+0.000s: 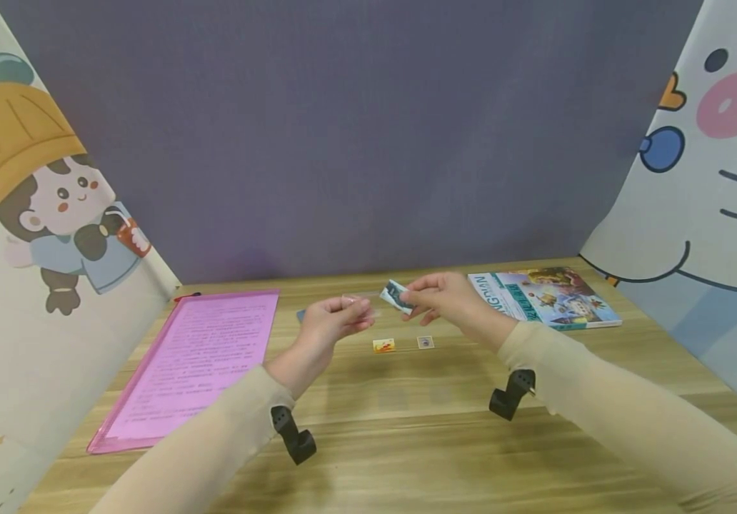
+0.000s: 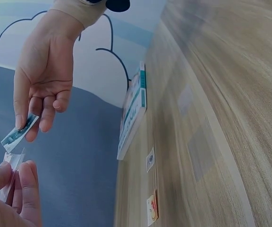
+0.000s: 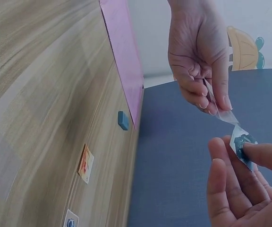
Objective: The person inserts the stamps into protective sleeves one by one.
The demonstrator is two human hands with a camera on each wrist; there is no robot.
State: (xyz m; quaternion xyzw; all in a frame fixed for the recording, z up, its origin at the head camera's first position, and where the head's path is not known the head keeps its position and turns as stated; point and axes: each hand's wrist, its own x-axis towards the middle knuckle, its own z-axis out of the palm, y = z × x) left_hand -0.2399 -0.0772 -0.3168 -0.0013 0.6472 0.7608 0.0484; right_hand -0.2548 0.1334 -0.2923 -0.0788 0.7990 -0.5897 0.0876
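Above wooden desk (image 1: 407,442), right hand (image 1: 448,300) pinching card (image 1: 395,295) lengthwise toward left hand (image 1: 333,321); pinched sleeve (image 1: 358,301)

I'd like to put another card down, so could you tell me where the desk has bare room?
The near desk in front of both forearms is bare wood, as is the strip between the pink folder and the orange card. It is crowded beneath the hands, where the two small cards lie, and by the book.

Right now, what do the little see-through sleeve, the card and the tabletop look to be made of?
The see-through sleeve looks like thin clear plastic film: the backdrop shows through it and it bends limply. The card seems printed paper or thin card, flexing slightly. The tabletop shows matte wood grain, possibly laminate.
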